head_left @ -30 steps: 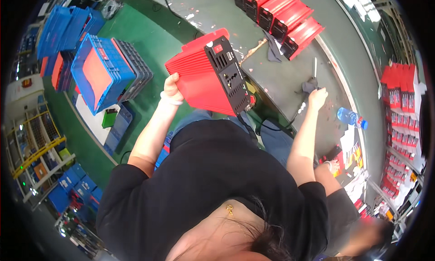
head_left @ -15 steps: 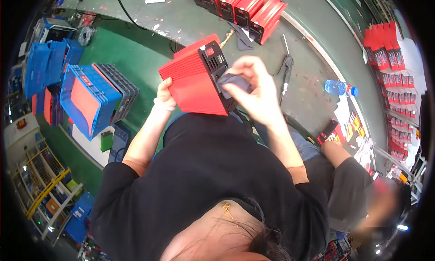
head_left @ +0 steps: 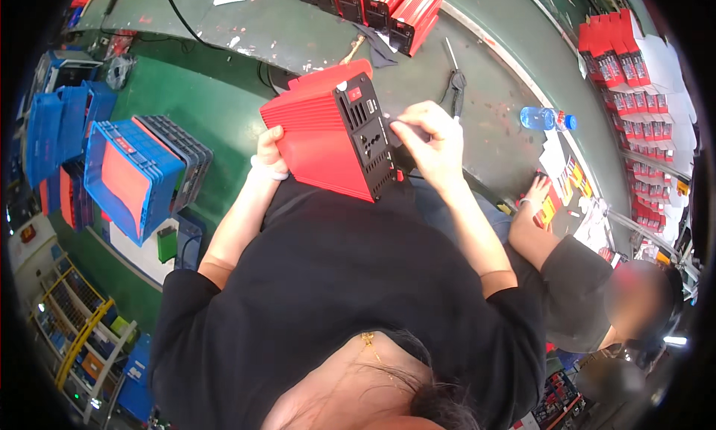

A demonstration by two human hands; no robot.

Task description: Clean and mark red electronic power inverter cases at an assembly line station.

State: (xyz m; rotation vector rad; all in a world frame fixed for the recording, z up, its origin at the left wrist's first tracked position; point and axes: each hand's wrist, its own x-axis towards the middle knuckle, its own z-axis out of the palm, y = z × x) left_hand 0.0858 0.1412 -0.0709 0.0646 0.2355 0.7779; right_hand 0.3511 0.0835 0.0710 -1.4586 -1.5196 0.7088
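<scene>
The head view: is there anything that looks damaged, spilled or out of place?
The green workbench looks scuffed or stained: pale and reddish marks dot its top. A grey cloth lies crumpled near the red cases. The red unit in the left hand shows no clear damage.

Matt, ribbed red metal casing [head_left: 319,148]

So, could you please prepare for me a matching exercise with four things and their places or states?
1. red device
2. black-handled tool
3. plastic bottle
4. dark cloth on the bench

A. has a blue cap
B. beside the row of red units
C. gripped by the left hand
D. between the cloth and the bottle

Pairs: 1-C, 2-D, 3-A, 4-B
</scene>
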